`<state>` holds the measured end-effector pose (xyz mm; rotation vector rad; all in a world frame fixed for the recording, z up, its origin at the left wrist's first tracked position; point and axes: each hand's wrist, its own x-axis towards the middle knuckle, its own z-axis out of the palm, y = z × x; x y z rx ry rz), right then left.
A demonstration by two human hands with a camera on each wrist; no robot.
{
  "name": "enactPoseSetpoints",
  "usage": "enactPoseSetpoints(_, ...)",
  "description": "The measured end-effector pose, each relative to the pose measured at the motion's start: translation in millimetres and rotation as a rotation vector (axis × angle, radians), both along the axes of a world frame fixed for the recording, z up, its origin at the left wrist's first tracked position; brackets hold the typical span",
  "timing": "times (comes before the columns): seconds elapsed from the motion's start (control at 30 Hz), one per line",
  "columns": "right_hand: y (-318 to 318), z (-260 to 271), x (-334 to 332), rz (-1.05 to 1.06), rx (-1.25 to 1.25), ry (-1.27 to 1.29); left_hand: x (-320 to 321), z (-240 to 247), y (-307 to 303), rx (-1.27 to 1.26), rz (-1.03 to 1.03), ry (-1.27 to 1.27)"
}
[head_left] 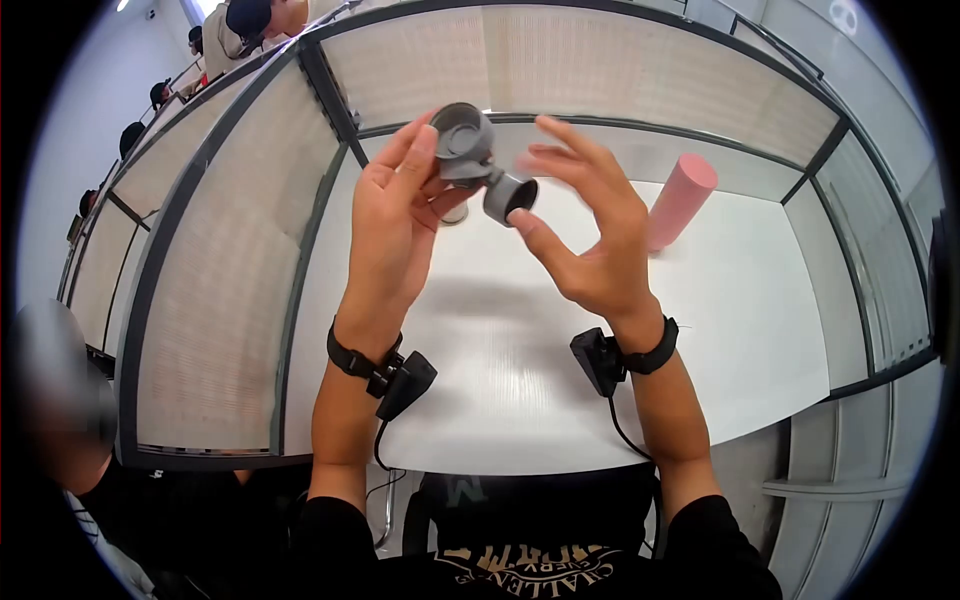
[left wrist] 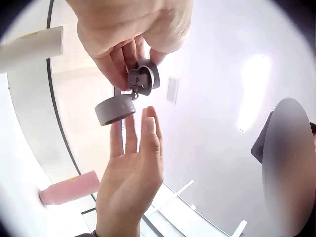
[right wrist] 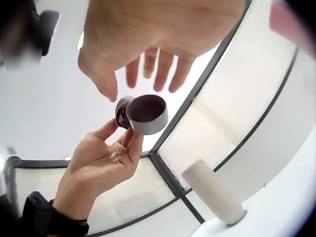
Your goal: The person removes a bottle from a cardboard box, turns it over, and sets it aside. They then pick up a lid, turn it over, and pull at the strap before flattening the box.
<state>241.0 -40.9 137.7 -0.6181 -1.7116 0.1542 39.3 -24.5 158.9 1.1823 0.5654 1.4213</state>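
Note:
A grey two-part piece (head_left: 463, 135), made of a wider round part joined to a smaller ring-like cap (head_left: 508, 196), is held up above the table. My left hand (head_left: 392, 215) grips the wider part between thumb and fingers. My right hand (head_left: 600, 225) is spread beside the cap, its thumb tip at the cap's rim; whether it touches cannot be told. The left wrist view has the cap (left wrist: 115, 109) hanging at a tilt from the held part, with my right hand (left wrist: 131, 182) below it. In the right wrist view, the cap's hollow (right wrist: 147, 111) shows.
A pink bottle (head_left: 683, 200) stands on the white table (head_left: 560, 400) at the right. A pale bottle (right wrist: 212, 190) stands behind my left hand. Framed panels (head_left: 220, 270) border the table's left, back and right. Another person (head_left: 60, 400) is at the left edge.

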Motion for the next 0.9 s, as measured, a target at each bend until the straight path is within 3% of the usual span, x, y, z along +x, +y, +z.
enactPoseSetpoints(0.07, -7.9, 6.6, -12.6, -0.009, -0.163, 0.119, -5.3, 1.6, 0.4, -0.007, 0.069, 0.012)
enactPoseSetpoints(0.1, -1.6, -3.9, -9.5, 0.026, -0.251, -0.003, -2.6, 3.0, -1.8, -0.004, 0.081, 0.009)
enactPoseSetpoints(0.2, -5.7, -12.6, -24.6, 0.114, -0.511, 0.094, 4.6, 1.6, -7.4, -0.026, 0.014, -0.007)
enactPoseSetpoints(0.27, -7.2, -11.1, -36.6, 0.113, -0.350, 0.167, -1.2, 1.1, -6.0, -0.075, 0.087, -0.117)
enactPoseSetpoints(0.4, -13.8, 23.7, -69.1, 0.293, -0.449, 0.258, -22.6, -6.4, 11.1, -0.233, 0.213, -0.357)
enactPoseSetpoints(0.47, -13.3, 52.5, -103.1, 0.479, -0.494, 0.324, -41.0, -42.0, 31.1, -0.028, -0.048, -0.304)
enactPoseSetpoints(0.5, -13.9, 71.9, -120.9, 0.562, -0.528, 0.335, -28.1, -35.6, 25.1, -0.012, 0.051, -0.333)
enactPoseSetpoints(0.6, 5.3, 107.3, -192.8, 0.609, -0.445, 0.373, -25.8, -49.9, 22.6, -0.147, -0.108, -0.622)
enactPoseSetpoints(0.73, 17.4, 130.6, -259.3, 0.404, -0.214, 0.248, -34.4, -25.4, 36.5, -0.465, -0.013, -0.416)
enactPoseSetpoints(0.83, 32.9, 122.1, -279.4, 0.168, 0.066, 0.108, -27.3, -28.5, 45.7, -0.259, 0.139, -0.183)
enactPoseSetpoints(0.9, 32.6, 109.4, -265.1, 0.229, 0.044, 0.268, -31.5, -27.0, 47.6, -0.111, 0.278, -0.035)
